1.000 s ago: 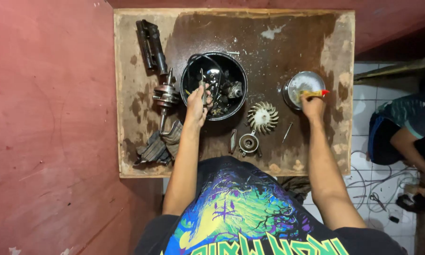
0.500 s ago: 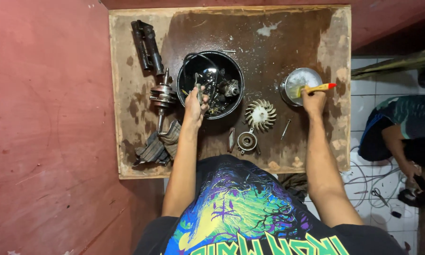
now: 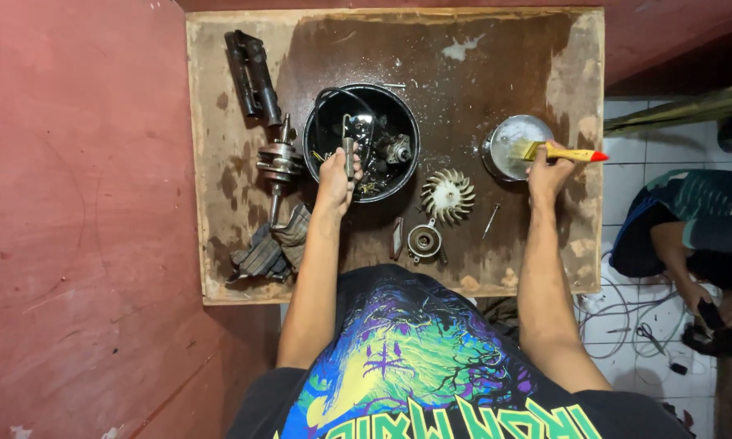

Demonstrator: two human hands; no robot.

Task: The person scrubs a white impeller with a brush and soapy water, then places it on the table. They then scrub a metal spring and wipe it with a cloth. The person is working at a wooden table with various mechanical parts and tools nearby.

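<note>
My left hand point(image 3: 335, 177) grips a slim metal engine part point(image 3: 349, 148) upright over the near rim of a black bowl point(image 3: 327, 113) full of greasy engine pieces. My right hand point(image 3: 549, 173) holds a paintbrush point(image 3: 563, 153) with a yellow handle and red tip, lying almost level. Its bristles rest on the rim of a small metal cup point(image 3: 514, 134) that holds pale liquid.
On the worn wooden table point(image 3: 480, 73) lie a crankshaft point(image 3: 278, 162), a dark metal bar point(image 3: 251, 75), a rag point(image 3: 270, 250), a white finned fan wheel point(image 3: 449, 196), a small round part point(image 3: 424, 241) and a bolt point(image 3: 491, 220). Another person point(image 3: 687, 236) crouches on the tiled floor at right.
My right hand has tipped the brush flatter, its red tip swinging out to the right. My left hand has lifted the metal part a little higher over the bowl.
</note>
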